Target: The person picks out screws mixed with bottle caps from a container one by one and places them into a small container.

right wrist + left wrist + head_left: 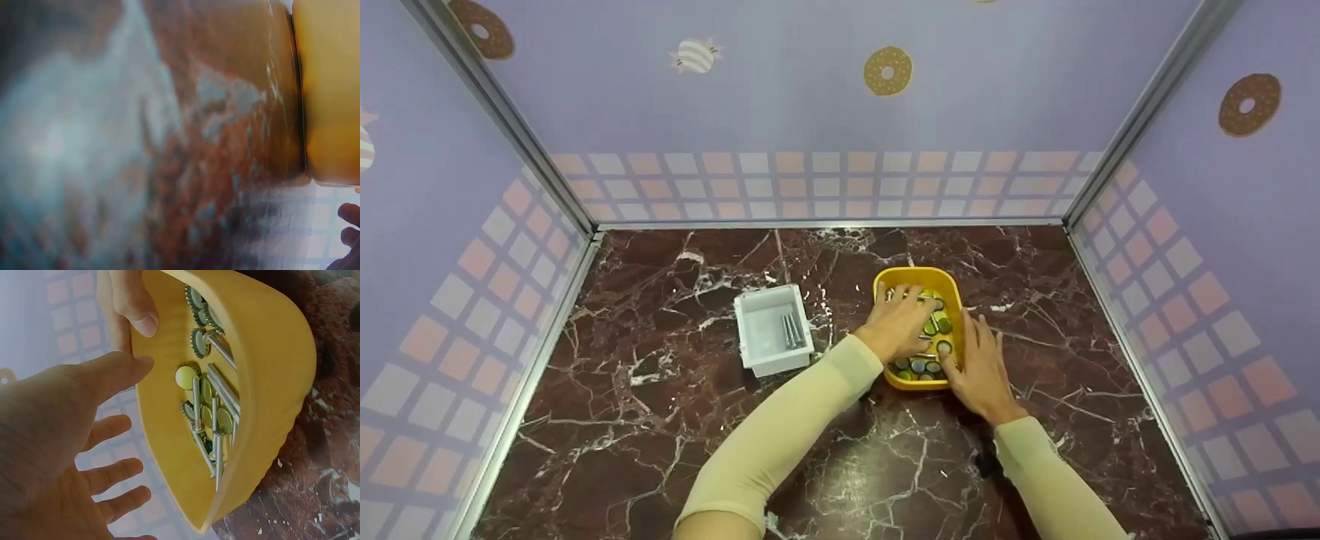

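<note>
A yellow bin (pixel 917 385) stands right of centre on the marbled tabletop. Inside it lie several bottle caps (pixel 224 421) and metal screws (pixel 225 389), mixed together. My left hand (pixel 894 322) is over the bin's left half, palm down. Its fingers are spread in the left wrist view, and nothing shows between them. With my right hand (pixel 984 375) I hold the bin's right wall, thumb inside the rim and fingers along the outside. The left hand hides part of the bin's contents in the head view.
A white bin (pixel 776 367) stands to the left of the yellow one, with several metal screws (pixel 793 330) on its floor. Patterned panels (pixel 825 187) enclose the tabletop (pixel 607 450) at the back and both sides.
</note>
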### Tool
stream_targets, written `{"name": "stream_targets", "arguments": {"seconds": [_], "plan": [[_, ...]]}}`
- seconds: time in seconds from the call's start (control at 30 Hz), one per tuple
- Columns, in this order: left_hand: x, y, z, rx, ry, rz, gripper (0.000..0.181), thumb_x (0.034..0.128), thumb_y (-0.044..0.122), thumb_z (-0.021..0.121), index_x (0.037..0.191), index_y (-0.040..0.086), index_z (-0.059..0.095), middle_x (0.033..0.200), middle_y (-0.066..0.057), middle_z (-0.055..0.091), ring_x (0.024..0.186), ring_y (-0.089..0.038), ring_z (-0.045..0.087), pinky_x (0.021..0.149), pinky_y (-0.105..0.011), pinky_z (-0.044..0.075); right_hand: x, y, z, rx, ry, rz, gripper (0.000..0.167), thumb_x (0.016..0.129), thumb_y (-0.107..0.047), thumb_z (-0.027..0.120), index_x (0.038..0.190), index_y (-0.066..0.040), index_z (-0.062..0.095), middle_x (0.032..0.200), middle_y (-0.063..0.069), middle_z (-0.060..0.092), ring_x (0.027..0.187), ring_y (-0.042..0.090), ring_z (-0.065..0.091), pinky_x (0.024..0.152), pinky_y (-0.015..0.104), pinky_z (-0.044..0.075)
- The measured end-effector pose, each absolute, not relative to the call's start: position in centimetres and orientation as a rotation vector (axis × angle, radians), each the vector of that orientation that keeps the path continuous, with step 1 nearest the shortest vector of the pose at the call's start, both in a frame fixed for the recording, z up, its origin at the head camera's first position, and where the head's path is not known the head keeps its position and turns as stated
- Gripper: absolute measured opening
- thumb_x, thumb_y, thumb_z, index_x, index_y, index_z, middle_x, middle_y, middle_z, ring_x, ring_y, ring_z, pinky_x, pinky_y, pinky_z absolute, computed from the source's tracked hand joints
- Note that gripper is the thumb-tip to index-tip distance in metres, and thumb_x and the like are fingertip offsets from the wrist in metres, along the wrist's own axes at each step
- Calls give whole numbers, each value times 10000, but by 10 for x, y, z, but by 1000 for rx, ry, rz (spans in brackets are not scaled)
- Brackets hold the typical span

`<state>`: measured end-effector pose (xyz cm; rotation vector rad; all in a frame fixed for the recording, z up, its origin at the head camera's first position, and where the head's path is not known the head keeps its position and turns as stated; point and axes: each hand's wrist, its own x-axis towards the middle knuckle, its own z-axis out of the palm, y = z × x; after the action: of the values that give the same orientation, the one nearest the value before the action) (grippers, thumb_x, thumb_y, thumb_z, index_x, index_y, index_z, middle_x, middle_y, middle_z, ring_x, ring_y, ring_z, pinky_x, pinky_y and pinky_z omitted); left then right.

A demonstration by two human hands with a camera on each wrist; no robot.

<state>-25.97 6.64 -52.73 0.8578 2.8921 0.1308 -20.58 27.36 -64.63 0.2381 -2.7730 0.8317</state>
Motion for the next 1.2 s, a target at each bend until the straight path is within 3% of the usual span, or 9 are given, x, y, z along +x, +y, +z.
{"name": "stream_targets", "arguments": {"seconds": [0.27, 0.37, 0.47, 0.6, 0.8, 0.97, 1.2], "plan": [[-270, 80, -534, 820, 2835, 56, 750, 1070, 396, 859, 1739, 266, 546, 1756, -131, 548, 1645, -377, 531, 1341, -653, 481, -206, 273, -647, 241, -2777, 821, 915, 1086, -338, 711, 1821, 9, 289, 1763, 352, 462, 1739, 587, 323, 1392, 852, 188], [-275, 84, -540, 797, 2814, 20, 732, 1063, 382, 868, 1719, 250, 572, 1724, -140, 586, 1592, -365, 594, 1255, -592, 582, -206, 273, -647, 242, -2771, 822, 912, 1079, -344, 703, 1816, 13, 300, 1763, 351, 468, 1738, 586, 327, 1392, 851, 190], [-287, 90, -562, 788, 2829, -23, 603, 1032, 360, 887, 1592, 229, 705, 1616, -126, 680, 1470, -353, 688, 1114, -543, 672, -206, 272, -647, 235, -2776, 838, 911, 1085, -351, 692, 1819, 10, 291, 1770, 346, 461, 1746, 580, 312, 1405, 838, 170], [-310, 100, -610, 788, 2858, 8, 381, 990, 260, 884, 1365, 210, 840, 1451, -104, 783, 1319, -330, 763, 1035, -519, 694, -205, 273, -646, 219, -2787, 857, 915, 1094, -372, 680, 1828, -4, 277, 1780, 338, 451, 1760, 567, 286, 1420, 819, 147], [-336, 108, -665, 765, 2828, 101, 229, 1021, 176, 809, 1241, 188, 873, 1333, -100, 847, 1157, -316, 838, 940, -512, 722, -205, 273, -645, 222, -2798, 861, 929, 1089, -389, 670, 1833, -7, 266, 1794, 337, 436, 1767, 558, 277, 1423, 815, 147], [-338, 110, -674, 750, 2834, 72, 155, 1074, 178, 763, 1172, 188, 882, 1257, -90, 874, 1076, -316, 858, 864, -493, 732, -206, 273, -645, 224, -2793, 866, 928, 1085, -386, 671, 1831, -6, 269, 1796, 340, 430, 1766, 559, 279, 1422, 816, 146], [-333, 109, -674, 714, 2767, 46, 164, 1136, 165, 704, 1125, 170, 867, 1273, -81, 874, 1110, -293, 848, 910, -473, 731, -205, 273, -645, 227, -2784, 861, 911, 1097, -374, 675, 1825, 3, 278, 1787, 351, 438, 1753, 575, 296, 1420, 819, 145]]}}
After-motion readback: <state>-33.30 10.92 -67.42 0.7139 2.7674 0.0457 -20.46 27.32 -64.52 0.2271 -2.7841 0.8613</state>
